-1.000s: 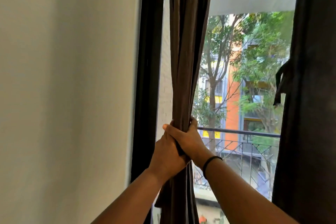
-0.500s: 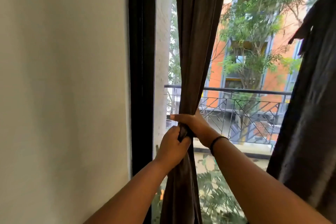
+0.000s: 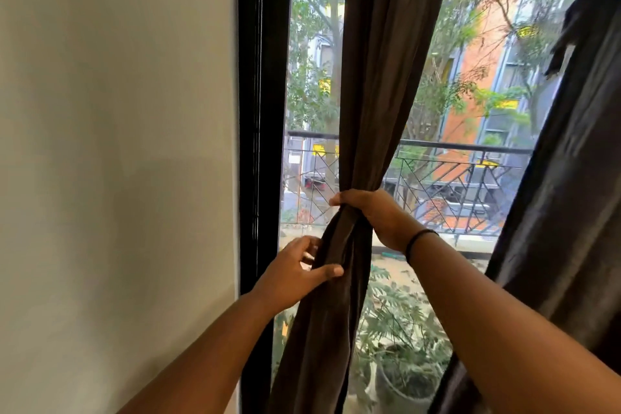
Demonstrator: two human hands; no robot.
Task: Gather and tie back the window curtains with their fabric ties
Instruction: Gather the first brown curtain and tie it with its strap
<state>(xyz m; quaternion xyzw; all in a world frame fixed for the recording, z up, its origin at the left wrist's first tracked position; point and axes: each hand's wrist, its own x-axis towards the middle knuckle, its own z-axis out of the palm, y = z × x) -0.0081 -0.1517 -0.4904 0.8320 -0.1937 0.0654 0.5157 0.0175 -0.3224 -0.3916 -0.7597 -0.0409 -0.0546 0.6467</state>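
Note:
A dark brown curtain (image 3: 383,77) hangs bunched into a narrow column in front of the window. My right hand (image 3: 376,215) is closed around its gathered waist, holding the folds together. Just below and to the left, my left hand (image 3: 295,272) has its fingers spread, with the thumb pressing on the curtain's left edge; it is blurred. A second dark curtain (image 3: 571,198) hangs at the right edge, with a fabric tie (image 3: 571,30) dangling from it near the top. I cannot make out a tie on the gathered curtain.
A black window frame (image 3: 262,111) runs down the left of the glass, beside a plain cream wall (image 3: 117,144). Outside are a balcony railing (image 3: 453,148), trees, potted plants and an orange building.
My view has dropped lower. My left hand has let go of its grip below the right hand and opened, moving down and left along the curtain. My right hand keeps hold.

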